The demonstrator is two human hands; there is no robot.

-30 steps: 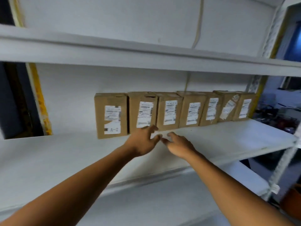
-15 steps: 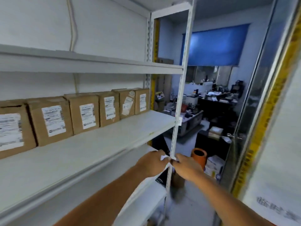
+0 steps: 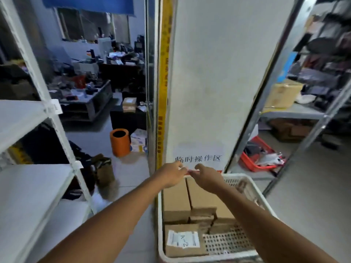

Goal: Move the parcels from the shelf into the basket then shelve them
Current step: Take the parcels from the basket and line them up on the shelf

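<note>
A white perforated basket (image 3: pixel 251 184) stands on the floor at the lower middle. Several brown cardboard parcels lie in it; the nearest parcel (image 3: pixel 182 242) carries a white label marked A-2, and two long ones (image 3: pixel 176 198) lie side by side behind it. My left hand (image 3: pixel 171 175) and my right hand (image 3: pixel 208 177) hover over the basket's far end with their fingertips close together. The fingers are loosely curled, and I see no parcel in either hand. The white shelf (image 3: pixel 28 186) at the left shows no parcels in this view.
A white wall panel (image 3: pixel 218 73) with a printed sign rises right behind the basket. An orange cylinder (image 3: pixel 120 142) and a brown bag (image 3: pixel 103 168) stand on the floor to the left. A red basket (image 3: pixel 248 162) sits under metal shelving at the right.
The view has swung right and down, from the row of parcels on the shelf to the basket on the floor. Both hands have stayed close together in front of me.
</note>
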